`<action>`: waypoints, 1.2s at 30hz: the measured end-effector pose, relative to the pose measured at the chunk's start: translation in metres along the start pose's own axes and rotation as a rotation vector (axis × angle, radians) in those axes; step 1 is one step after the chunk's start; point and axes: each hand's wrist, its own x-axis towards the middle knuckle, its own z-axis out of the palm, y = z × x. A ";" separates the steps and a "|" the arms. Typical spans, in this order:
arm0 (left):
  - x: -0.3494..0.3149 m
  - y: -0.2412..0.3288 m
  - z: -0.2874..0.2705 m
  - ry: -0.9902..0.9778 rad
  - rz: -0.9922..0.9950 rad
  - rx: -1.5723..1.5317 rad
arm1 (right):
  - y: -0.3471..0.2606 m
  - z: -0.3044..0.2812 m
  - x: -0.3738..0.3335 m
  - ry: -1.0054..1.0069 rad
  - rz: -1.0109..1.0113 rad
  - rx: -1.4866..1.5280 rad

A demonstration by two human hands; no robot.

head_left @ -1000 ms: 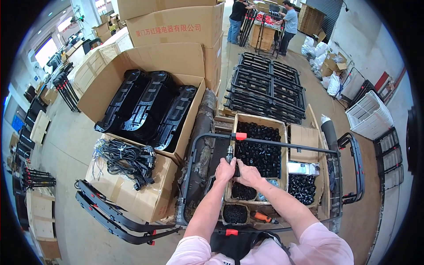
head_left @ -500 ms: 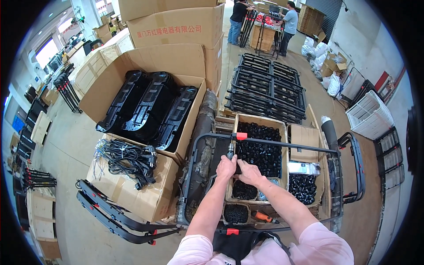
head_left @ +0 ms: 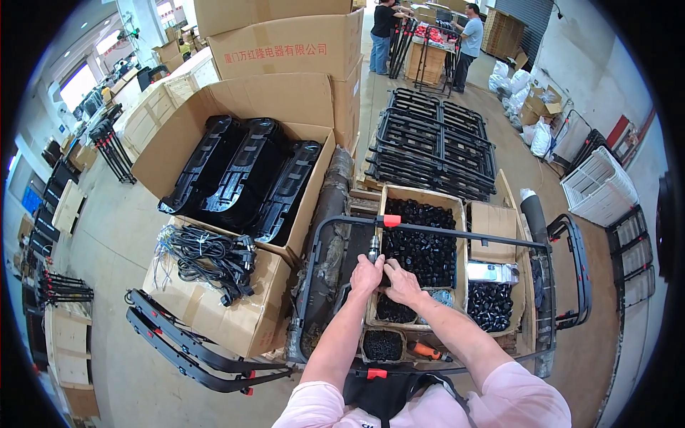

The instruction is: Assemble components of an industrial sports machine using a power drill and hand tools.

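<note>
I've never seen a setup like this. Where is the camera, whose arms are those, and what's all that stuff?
There is no robot here: these are a person's bare arms. The wide fisheye camera sits on that person's head, looking down, so straight edges bend toward the rim.

The left hand grips a drill-like tool with a metal nose; the right hand is close beside it, though its exact grip is hard to see.

Around them is a black tubular frame with red pieces. Small black parts fill trays below, and an orange-handled tool lies nearer the person. To the left, an open cardboard box holds glossy black mouldings.
</note>
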 end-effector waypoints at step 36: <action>-0.029 0.010 0.028 0.213 0.242 0.111 | 0.018 -0.018 -0.034 0.007 0.103 -0.021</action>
